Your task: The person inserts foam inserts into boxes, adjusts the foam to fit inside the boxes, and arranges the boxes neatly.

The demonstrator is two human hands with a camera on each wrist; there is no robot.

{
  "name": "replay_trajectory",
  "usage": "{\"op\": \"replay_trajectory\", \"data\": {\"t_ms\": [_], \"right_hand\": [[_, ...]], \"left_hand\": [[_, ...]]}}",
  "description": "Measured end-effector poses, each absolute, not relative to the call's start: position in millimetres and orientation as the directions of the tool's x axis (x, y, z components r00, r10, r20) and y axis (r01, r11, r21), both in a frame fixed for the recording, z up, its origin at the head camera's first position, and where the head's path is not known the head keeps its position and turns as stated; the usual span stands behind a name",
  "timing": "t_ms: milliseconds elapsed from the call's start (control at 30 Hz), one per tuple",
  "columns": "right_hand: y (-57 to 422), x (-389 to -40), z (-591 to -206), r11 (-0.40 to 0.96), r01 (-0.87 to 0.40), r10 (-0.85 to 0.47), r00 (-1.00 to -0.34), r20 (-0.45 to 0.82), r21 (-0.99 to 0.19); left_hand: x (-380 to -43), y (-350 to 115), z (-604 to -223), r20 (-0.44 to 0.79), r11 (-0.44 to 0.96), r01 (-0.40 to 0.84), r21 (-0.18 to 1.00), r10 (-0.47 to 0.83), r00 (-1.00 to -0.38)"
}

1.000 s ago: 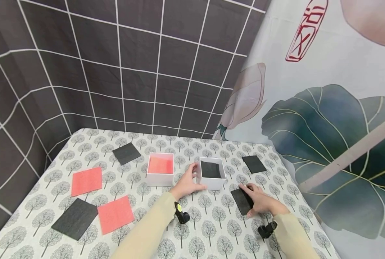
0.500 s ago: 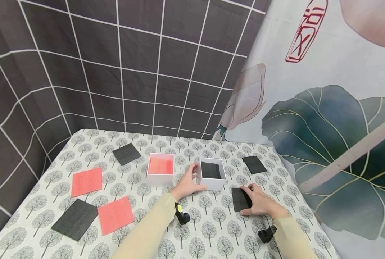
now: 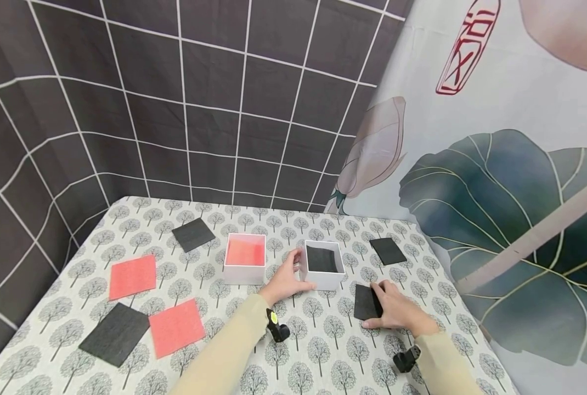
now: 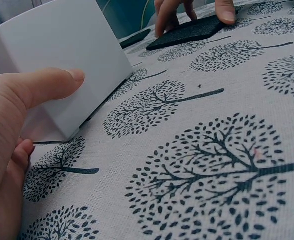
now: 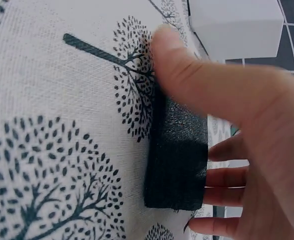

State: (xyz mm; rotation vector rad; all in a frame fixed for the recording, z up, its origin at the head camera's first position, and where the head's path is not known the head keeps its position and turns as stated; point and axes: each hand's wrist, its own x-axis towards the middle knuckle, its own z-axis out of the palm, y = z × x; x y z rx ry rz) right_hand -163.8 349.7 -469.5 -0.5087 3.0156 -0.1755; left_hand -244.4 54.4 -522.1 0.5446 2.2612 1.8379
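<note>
My left hand (image 3: 287,280) holds a small open white box (image 3: 325,281) by its near left corner, thumb along the front wall and fingers on the left side. Inside that box lies a black felt piece (image 3: 321,260). To the right, my right hand (image 3: 396,308) grips another black felt piece (image 3: 365,302) lying on the tablecloth. In the right wrist view the thumb (image 5: 187,75) is at one edge of this black piece and the fingers (image 5: 227,177) are at the opposite edge. It looks flat with a thick, straight edge in the left wrist view.
A second white box (image 3: 244,275) holds red felt. Two red felt squares (image 3: 132,277) and two black ones (image 3: 114,334) lie at the left. Another black piece (image 3: 388,250) lies behind my right hand. The tree-print tablecloth (image 3: 318,351) covers the table, with grid-patterned cloth (image 3: 209,82) behind.
My right hand has turned the black felt piece slightly, so its edges now stand straighter in the head view, and shifted it a little. The left hand and both boxes stay put.
</note>
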Motion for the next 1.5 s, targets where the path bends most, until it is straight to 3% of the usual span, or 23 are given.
{"op": "replay_trajectory", "data": {"t_ms": [300,667,1067,1500], "right_hand": [[350,-169,-466,0.937,-0.264,-0.299,-0.945,-0.131,-0.229],[351,-173,-454,0.901,-0.349,-0.36,-0.933,0.005,-0.259],[337,-177,-429,0.872,-0.351,-0.354,-0.934,0.056,-0.342],[327,-187,-406,0.851,-0.41,-0.39,-0.912,0.128,-0.328]], "left_hand": [[-245,56,-523,0.101,0.165,0.177,0.97,0.387,-0.917],[-246,55,-526,0.103,0.173,0.181,0.968,0.386,-0.917],[-246,54,-530,0.105,0.162,0.179,0.97,0.386,-0.916],[-246,54,-526,0.113,0.147,0.183,0.972,0.39,-0.914]]}}
